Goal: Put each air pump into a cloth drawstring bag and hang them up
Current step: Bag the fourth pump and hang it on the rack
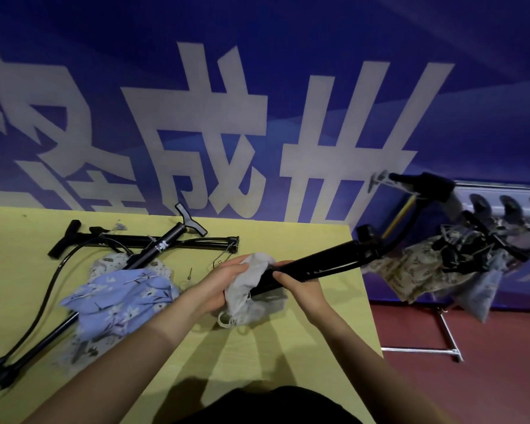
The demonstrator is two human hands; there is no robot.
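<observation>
we note a yellow table [303,240]; on it two black pumps [153,240] and a blue floral bag [120,298]. a third pump [328,263] lies across its right edge, gripped by our right hand [300,286]; our left hand [224,280] clutches a grey bag [251,276] around its end.

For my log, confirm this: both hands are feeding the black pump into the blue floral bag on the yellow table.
Wrong bag. The head view shows the pump entering a grey bag; the blue floral bag lies untouched left of it. Both hands, yellow table: correct.
</observation>
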